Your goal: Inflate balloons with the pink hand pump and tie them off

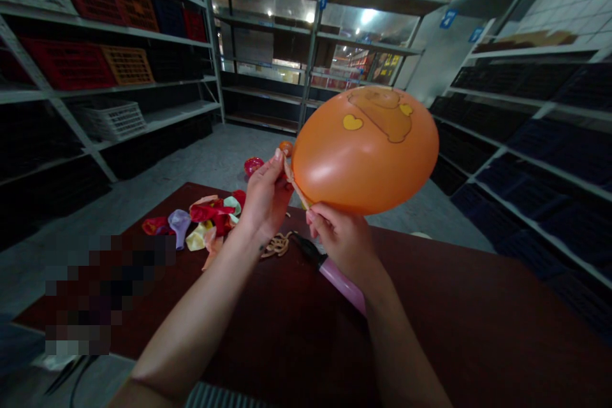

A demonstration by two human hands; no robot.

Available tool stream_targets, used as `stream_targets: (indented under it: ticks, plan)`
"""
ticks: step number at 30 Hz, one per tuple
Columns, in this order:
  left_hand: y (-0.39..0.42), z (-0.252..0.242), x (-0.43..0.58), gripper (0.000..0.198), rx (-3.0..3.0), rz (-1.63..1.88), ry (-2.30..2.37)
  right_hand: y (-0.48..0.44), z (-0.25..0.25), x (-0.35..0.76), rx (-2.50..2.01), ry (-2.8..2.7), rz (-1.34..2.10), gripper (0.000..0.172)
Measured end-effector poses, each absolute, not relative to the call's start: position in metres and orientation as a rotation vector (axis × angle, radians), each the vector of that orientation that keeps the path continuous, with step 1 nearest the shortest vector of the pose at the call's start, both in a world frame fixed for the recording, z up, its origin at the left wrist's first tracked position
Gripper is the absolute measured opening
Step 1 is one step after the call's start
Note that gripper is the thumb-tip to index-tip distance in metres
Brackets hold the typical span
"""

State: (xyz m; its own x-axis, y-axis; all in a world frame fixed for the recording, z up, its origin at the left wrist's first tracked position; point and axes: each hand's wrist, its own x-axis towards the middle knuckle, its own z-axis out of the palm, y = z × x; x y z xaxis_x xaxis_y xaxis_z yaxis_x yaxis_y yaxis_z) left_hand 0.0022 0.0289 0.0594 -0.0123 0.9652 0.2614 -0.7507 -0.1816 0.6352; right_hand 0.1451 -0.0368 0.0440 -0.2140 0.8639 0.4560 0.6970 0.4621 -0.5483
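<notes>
An inflated orange balloon (363, 153) with a printed bear and a yellow heart floats up over the far edge of the table. My left hand (268, 194) is closed beside its neck, thumb and fingers pinching one end of a tan rubber band (297, 188). The other end is pinched by my right hand (342, 233), just under the balloon. The band runs taut between them; how it passes round the neck is hidden. Below my hands lie more tan bands (277, 245) and a pink hand pump (342, 280) with a black nozzle.
Uninflated balloons (210, 220) in several colours are heaped on the left of the dark brown table (430, 319). Beyond it, a red balloon (253, 166) rests on the floor. Shelves with crates (67, 64) stand left and right; a metal rack (310, 57) stands behind.
</notes>
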Motion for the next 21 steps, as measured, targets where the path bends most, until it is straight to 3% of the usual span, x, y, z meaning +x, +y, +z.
stream_targets:
  ticks: [8,14,21]
  plan:
    - [0.032,0.050,0.004,0.019,1.279,1.754,0.331,-0.041,0.048,0.149,-1.157,-1.656,0.636,0.032]
    - [0.029,0.049,0.005,0.015,1.445,1.669,0.481,-0.042,0.049,0.146,-1.083,-1.520,0.642,0.031]
    - [0.035,0.044,0.009,0.023,1.243,1.682,0.412,-0.041,0.047,0.146,-1.165,-1.618,0.555,0.031]
